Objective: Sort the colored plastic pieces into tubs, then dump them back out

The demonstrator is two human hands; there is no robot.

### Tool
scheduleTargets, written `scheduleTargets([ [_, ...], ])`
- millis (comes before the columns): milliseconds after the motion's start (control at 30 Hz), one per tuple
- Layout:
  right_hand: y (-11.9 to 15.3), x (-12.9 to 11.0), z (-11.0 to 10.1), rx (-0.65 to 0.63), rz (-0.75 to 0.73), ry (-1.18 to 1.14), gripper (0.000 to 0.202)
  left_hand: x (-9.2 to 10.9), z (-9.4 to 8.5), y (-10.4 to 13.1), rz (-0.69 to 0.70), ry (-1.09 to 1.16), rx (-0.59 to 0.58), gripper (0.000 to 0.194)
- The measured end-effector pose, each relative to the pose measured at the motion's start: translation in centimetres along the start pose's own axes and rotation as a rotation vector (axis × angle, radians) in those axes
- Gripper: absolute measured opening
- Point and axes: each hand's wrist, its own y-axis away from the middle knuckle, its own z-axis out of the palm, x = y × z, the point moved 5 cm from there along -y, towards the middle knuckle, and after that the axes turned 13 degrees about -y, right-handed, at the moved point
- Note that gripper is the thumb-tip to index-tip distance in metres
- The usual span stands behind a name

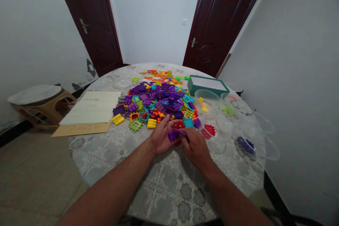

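At the near edge of a heap of colourful plastic building pieces (164, 95), both hands meet in front of me. My left hand (160, 137) is turned palm up, its fingers curled about a purple building piece (173, 135). From the right, my right hand (197, 148) pinches a thin purple part at that same piece. Whether this is one piece or two joined ones, I cannot tell. Red gear-edged pieces (179, 125) show just behind the fingers. Yellow ribbed pieces (152, 123) and a green square lattice piece (136, 125) lie left of the hands.
Clear round tubs stand on the right, holding yellow pieces (203, 107), green pieces (227, 110), red pieces (210, 130) and dark purple pieces (246, 145). Behind them is a green box (206, 84). An open notebook (91, 107) rests at left on a brown folder (82, 129).
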Motion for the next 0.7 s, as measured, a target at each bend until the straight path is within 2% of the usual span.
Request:
scheduleTargets([
  [100, 0.1, 0.1, -1.3, 0.135, 0.073, -0.008, 0.029, 0.2, -0.2, 0.0, 0.0, 0.013, 0.008, 0.046],
  [200, 0.6, 0.0, -4.4, 0.252, 0.138, 0.089, 0.042, 0.4, -0.6, 0.0, 0.01, 0.008, 0.03, 0.042],
  [333, 2.4, 0.7, -11.3, 0.357, 0.202, 0.331, 0.045, 0.4, -1.0, 0.0, 0.011, -0.018, 0.063, 0.034],
  [433, 4.7, 2.6, -17.1, 0.443, 0.274, 0.508, 0.045, 0.4, -1.3, 0.0, 0.026, -0.033, 0.105, 0.035],
  [533, 6.9, 4.9, -21.4, 0.511, 0.357, 0.649, 0.048, 0.5, -1.3, 0.0, 0.04, -0.038, 0.128, 0.037],
  [600, 7.9, 6.1, -22.8, 0.523, 0.41, 0.678, 0.049, 0.6, -1.3, 0.0, 0.044, -0.045, 0.14, 0.038],
  [700, 8.4, 7.1, -23.1, 0.487, 0.47, 0.682, 0.051, 0.8, -1.3, -0.1, 0.045, -0.059, 0.163, 0.037],
])
